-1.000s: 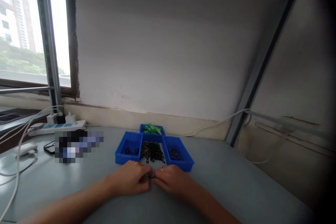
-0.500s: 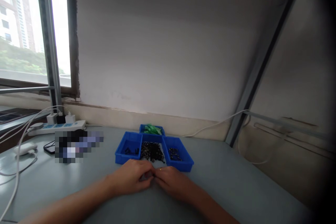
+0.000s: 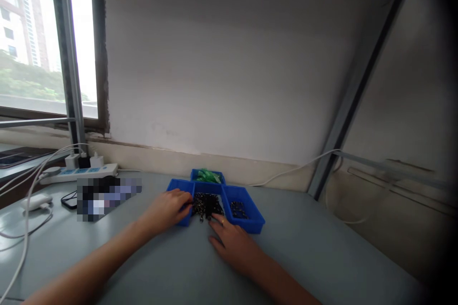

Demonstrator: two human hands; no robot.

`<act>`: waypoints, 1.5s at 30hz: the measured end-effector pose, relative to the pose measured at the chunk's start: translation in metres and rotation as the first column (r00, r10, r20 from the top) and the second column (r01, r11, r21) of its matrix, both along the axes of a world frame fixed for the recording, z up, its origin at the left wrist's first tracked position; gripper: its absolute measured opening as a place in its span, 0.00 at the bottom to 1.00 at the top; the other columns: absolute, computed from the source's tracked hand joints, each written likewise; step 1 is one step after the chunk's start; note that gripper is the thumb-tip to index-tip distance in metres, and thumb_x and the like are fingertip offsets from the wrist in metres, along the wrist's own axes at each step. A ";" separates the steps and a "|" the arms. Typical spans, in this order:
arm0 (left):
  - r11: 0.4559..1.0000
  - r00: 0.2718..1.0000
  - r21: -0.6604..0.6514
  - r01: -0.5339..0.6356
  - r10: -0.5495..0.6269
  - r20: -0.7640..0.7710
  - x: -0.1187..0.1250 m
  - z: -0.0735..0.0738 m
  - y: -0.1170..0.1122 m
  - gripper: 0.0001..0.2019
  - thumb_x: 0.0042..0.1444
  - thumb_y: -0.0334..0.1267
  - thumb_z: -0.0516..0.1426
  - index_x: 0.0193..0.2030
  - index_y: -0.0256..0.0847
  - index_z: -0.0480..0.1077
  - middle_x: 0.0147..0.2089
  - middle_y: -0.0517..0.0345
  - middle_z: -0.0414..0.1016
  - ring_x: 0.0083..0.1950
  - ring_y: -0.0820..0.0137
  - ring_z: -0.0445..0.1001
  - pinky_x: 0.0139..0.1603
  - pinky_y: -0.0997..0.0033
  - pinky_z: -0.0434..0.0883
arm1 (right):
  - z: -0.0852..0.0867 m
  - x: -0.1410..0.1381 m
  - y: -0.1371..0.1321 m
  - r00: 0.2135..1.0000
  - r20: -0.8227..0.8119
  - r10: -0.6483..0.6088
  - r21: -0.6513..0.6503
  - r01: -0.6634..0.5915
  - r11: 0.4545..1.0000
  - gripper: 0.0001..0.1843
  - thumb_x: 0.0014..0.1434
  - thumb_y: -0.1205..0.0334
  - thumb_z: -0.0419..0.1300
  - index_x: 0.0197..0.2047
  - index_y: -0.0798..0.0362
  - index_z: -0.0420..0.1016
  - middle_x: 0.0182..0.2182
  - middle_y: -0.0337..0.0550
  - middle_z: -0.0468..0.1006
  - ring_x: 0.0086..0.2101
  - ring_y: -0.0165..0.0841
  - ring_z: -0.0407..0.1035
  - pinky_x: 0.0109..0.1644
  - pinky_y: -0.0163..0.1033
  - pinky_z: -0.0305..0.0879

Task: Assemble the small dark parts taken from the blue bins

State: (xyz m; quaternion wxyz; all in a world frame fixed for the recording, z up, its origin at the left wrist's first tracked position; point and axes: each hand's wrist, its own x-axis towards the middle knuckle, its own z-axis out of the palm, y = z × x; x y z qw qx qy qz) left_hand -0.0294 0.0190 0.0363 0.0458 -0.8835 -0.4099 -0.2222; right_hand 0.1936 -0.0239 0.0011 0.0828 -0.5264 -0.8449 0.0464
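My left hand [image 3: 173, 207] is over the left blue bin [image 3: 181, 185], its fingers curved down at the wall beside the pile. A gap shows between its thumb and fingers, and I see nothing held. At the front edge of a heap of small black and metallic parts [image 3: 207, 205], my right hand [image 3: 232, 243] has its thumb and fingers apart, fingertips touching the nearest pieces. The exact kind of these parts is too small to make out. The right blue bin [image 3: 252, 214] contains several similar small parts [image 3: 238, 209].
Behind the heap stands a small blue bin [image 3: 193, 175] with green plastic [image 3: 208, 176] in it. To the left are a white power strip [image 3: 103, 170], cables and a blurred-out item [image 3: 107, 198]. A grey metal post [image 3: 332, 138] rises at the right.
My hands were together in front of the heap and are now apart. The left has moved forward and left over the left bin; the right has opened and reached to the heap's edge.
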 end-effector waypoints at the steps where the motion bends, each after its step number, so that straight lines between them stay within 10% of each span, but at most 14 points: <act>1: 0.998 0.998 0.003 -0.060 0.060 -0.031 -0.003 -0.002 0.006 0.05 0.58 0.34 0.53 0.37 0.41 0.70 0.34 0.56 0.74 0.37 0.64 0.72 0.38 0.69 0.66 | 0.000 -0.001 0.001 1.000 0.011 -0.016 -0.011 0.016 1.000 0.24 0.61 0.57 0.47 0.59 0.54 0.63 0.62 0.51 0.56 0.51 0.47 0.64 0.54 0.50 0.60; 8: 0.976 0.974 0.068 -0.207 0.212 -0.076 -0.010 -0.014 0.021 0.09 0.60 0.33 0.51 0.44 0.38 0.70 0.39 0.50 0.75 0.43 0.59 0.72 0.44 0.61 0.66 | 0.005 -0.005 0.001 0.999 0.030 -0.044 -0.048 0.045 0.998 0.26 0.61 0.57 0.46 0.61 0.54 0.60 0.62 0.51 0.55 0.52 0.47 0.63 0.55 0.50 0.59; 13: 0.984 0.997 0.157 0.080 -0.083 0.012 0.008 -0.009 -0.006 0.12 0.62 0.34 0.46 0.48 0.38 0.67 0.41 0.50 0.72 0.43 0.64 0.70 0.45 0.66 0.66 | 0.001 -0.005 -0.001 1.000 -0.013 -0.019 -0.004 0.019 1.000 0.22 0.61 0.59 0.46 0.57 0.54 0.65 0.57 0.50 0.64 0.49 0.43 0.66 0.53 0.45 0.60; 19: 0.966 0.938 -0.100 0.240 -0.257 -0.235 0.031 -0.016 -0.040 0.09 0.60 0.37 0.49 0.34 0.40 0.68 0.31 0.57 0.74 0.32 0.68 0.74 0.33 0.74 0.68 | -0.002 -0.002 0.002 0.999 -0.017 -0.028 -0.007 0.028 1.000 0.23 0.62 0.61 0.46 0.59 0.56 0.63 0.61 0.54 0.58 0.53 0.45 0.63 0.55 0.47 0.59; 45: 0.965 0.934 -0.192 0.178 -0.227 -0.277 0.028 -0.021 -0.033 0.06 0.57 0.34 0.51 0.35 0.41 0.68 0.35 0.56 0.76 0.36 0.64 0.76 0.35 0.72 0.70 | -0.004 -0.004 0.003 0.999 0.024 -0.029 0.029 0.028 0.999 0.20 0.62 0.60 0.46 0.55 0.54 0.67 0.58 0.54 0.62 0.48 0.44 0.68 0.49 0.46 0.63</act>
